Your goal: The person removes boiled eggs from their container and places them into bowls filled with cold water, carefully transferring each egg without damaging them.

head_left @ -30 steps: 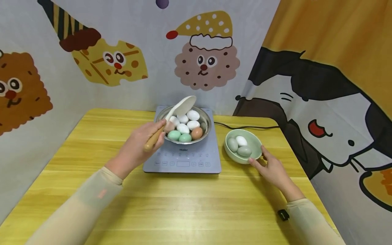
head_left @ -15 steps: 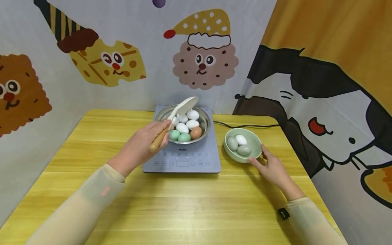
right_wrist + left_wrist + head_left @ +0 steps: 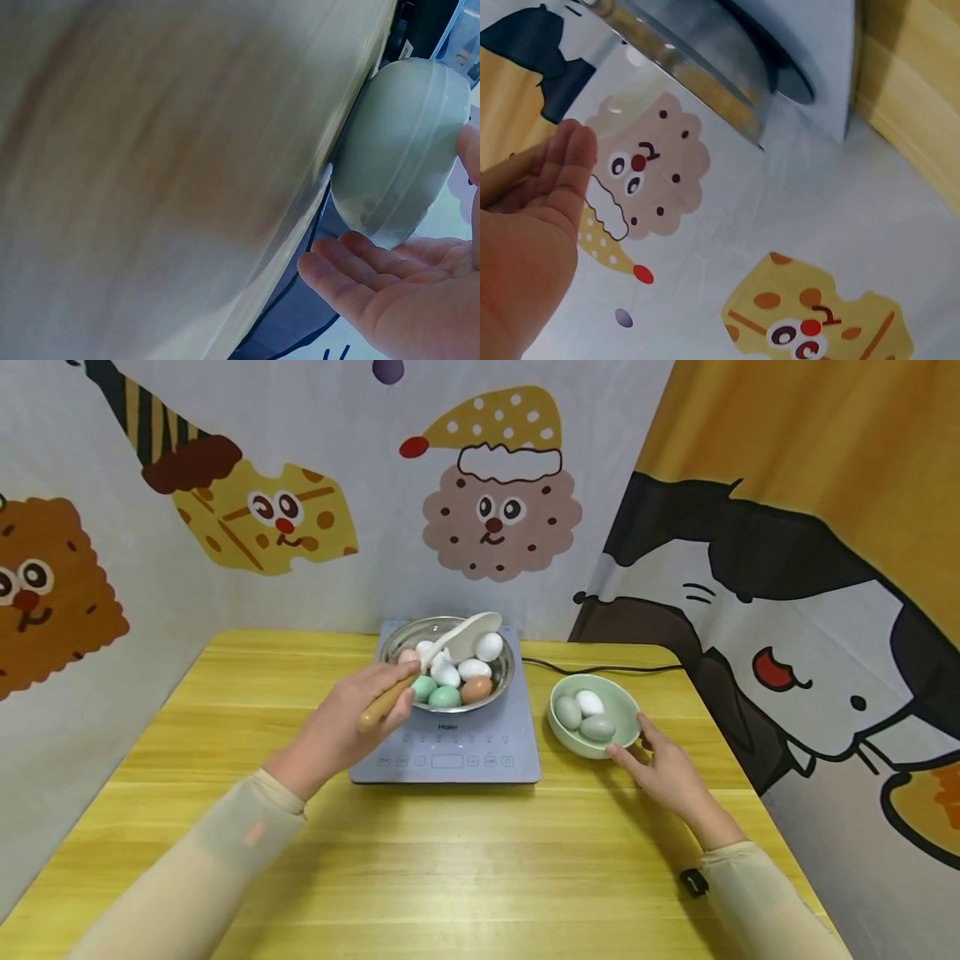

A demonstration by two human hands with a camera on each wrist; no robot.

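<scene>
My left hand (image 3: 348,724) grips the wooden handle of a cooking spoon (image 3: 476,633), also partly seen in the left wrist view. Its pale head is low among the white, green and brown eggs (image 3: 476,690) in a metal pan (image 3: 512,672) and overlaps some of them. My right hand (image 3: 669,774) holds the right side of a pale green bowl (image 3: 621,708), thumb at the near rim and fingers along the outer wall. In that bowl lie 3 eggs (image 3: 597,727), one white and two greyish green. The right wrist view shows the bowl's outside (image 3: 401,150) between thumb and fingers.
Under the pan is a Haier induction cooker (image 3: 447,752), its touch panel facing me. A black cord (image 3: 600,668) runs right behind the bowl on the wooden table (image 3: 450,860). A small black object (image 3: 693,884) is by my right sleeve. A printed cartoon curtain (image 3: 300,593) stands behind.
The spoon's head has moved right and lower into the pan. Eggs there have shifted, a white one to the right, and a pinkish one shows at left. The right hand and bowl stay put.
</scene>
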